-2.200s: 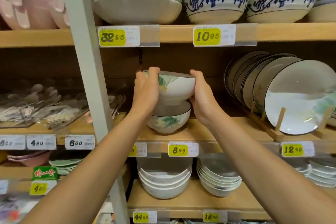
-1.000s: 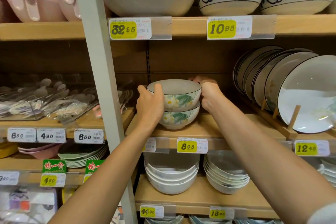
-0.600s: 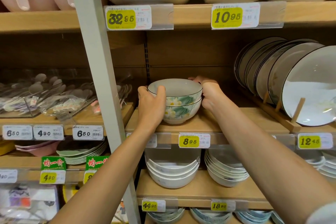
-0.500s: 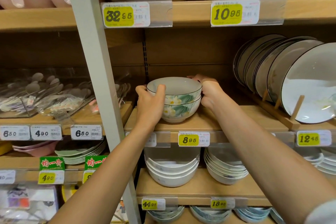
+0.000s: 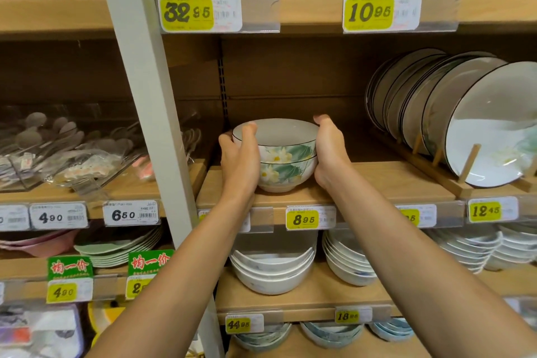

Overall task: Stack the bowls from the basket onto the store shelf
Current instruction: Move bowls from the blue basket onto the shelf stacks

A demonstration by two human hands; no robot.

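Two white bowls with green leaves and pale flowers sit nested on the wooden middle shelf. The top bowl rests fully inside the bottom bowl. My left hand clasps the left side of the stack, thumb over the top rim. My right hand presses against the right side, fingers curled behind the bowls. No basket is in view.
Upright plates lean in a wooden rack at the right of the same shelf. A grey upright post stands left of the bowls. Bagged spoons lie further left. Stacked white bowls fill the shelf below; large bowls sit above.
The upper bowl came down from above and settled into the lower bowl. Both hands stayed on the stack's sides. The camera moved closer and tilted down.
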